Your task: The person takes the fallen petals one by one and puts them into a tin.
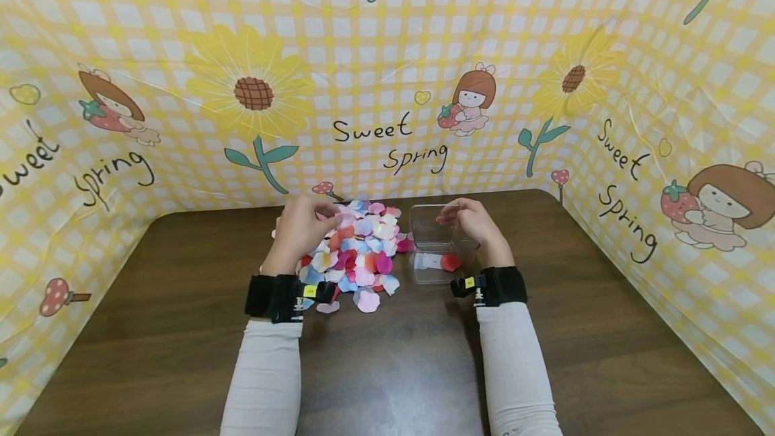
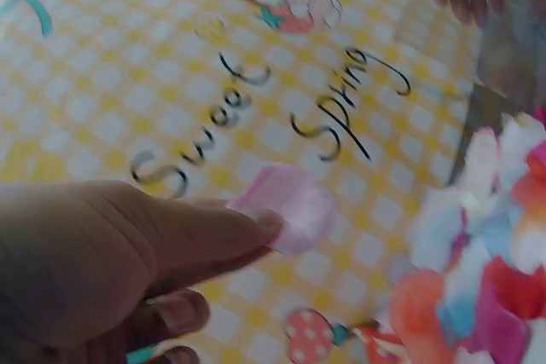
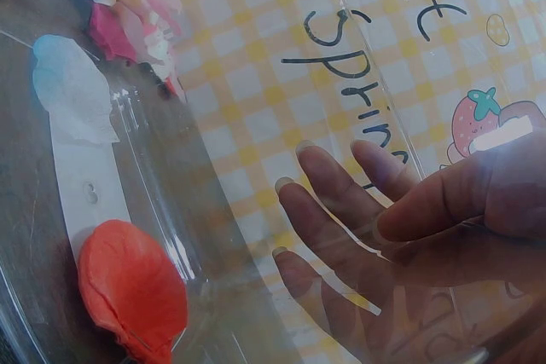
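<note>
My left hand (image 1: pixel 301 229) pinches a pale pink petal (image 2: pixel 294 210) between thumb and forefinger, raised above the petal pile. The pile of artificial petals (image 1: pixel 363 247), in pink, blue, white, red and orange, lies to the right of that hand. Further right is a clear plastic box (image 1: pixel 432 280) with its lid (image 1: pixel 425 227) standing up at the back. My right hand (image 1: pixel 475 226) holds the lid at its right side, some fingers showing through the plastic. Inside the box lie a red petal (image 3: pixel 132 283), a bluish-white petal (image 3: pixel 72 87) and a white strip (image 3: pixel 85 176).
The dark wooden table (image 1: pixel 387 369) carries the pile and the box near its back edge. A yellow checked cloth (image 1: pixel 375 73) with printed flowers and lettering hangs behind and along both sides. Black straps with small cameras circle both wrists.
</note>
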Action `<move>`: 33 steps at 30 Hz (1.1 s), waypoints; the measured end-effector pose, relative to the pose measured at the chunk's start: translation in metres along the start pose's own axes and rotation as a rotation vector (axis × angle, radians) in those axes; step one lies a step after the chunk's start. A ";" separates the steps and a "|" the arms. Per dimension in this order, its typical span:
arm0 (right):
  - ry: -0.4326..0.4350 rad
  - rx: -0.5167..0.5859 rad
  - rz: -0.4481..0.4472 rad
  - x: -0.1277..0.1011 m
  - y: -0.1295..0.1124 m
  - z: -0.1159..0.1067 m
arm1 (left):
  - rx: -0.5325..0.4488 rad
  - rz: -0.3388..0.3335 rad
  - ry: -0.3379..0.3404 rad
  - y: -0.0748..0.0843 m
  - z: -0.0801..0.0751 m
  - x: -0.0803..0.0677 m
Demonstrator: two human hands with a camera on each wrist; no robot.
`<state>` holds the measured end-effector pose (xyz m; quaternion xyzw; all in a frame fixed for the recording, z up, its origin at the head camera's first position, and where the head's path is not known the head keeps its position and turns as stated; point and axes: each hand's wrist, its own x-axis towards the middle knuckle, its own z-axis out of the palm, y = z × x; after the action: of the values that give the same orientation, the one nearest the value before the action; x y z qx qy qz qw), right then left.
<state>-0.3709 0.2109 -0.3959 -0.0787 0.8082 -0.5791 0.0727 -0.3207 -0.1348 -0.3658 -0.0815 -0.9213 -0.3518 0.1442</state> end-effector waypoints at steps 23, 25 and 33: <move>0.027 -0.011 -0.068 0.005 0.007 0.002 | 0.130 0.429 0.003 0.083 0.072 -0.015; 0.027 -0.012 -0.075 0.005 0.007 0.003 | 0.151 0.390 -0.012 0.077 0.066 -0.013; 0.035 -0.011 -0.069 0.005 0.009 0.001 | 0.084 0.199 0.023 0.035 0.025 -0.002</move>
<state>-0.3758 0.2117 -0.4053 -0.0966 0.8094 -0.5780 0.0383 -0.3151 -0.0921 -0.3622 -0.1624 -0.9209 -0.2978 0.1921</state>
